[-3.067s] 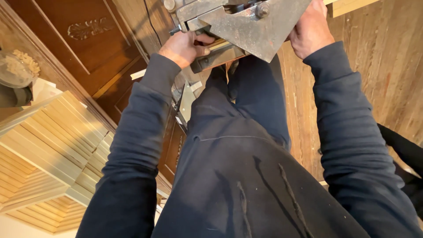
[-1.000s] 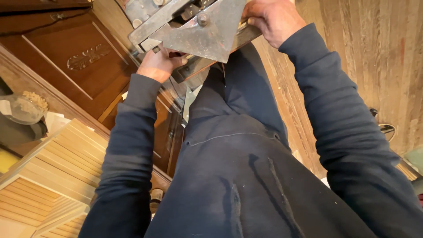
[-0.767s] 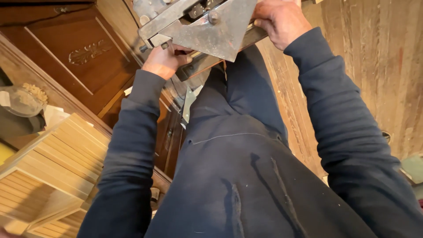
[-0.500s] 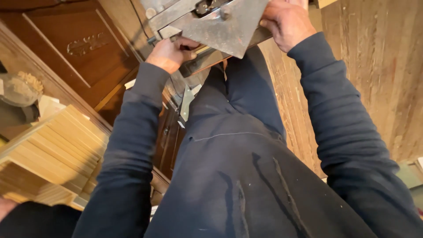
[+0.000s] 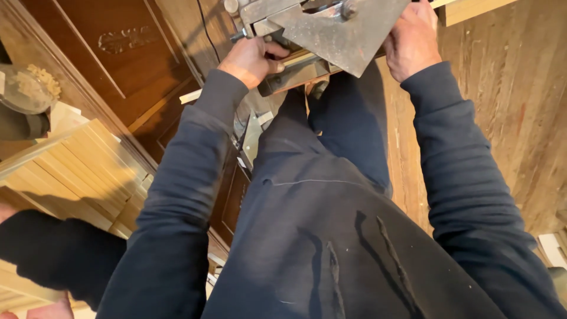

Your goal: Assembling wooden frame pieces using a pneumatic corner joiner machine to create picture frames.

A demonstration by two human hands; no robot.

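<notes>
Two hands grip the grey metal machine part (image 5: 331, 29) at the far edge: my left hand (image 5: 251, 59) curled around its dark underside bar, my right hand (image 5: 410, 41) clasping its right side, above the wooden floor (image 5: 508, 106).

No packages, labels, signs or screens are showing anywhere in this view; nothing of that kind is appearing among the wood and metal.
</notes>
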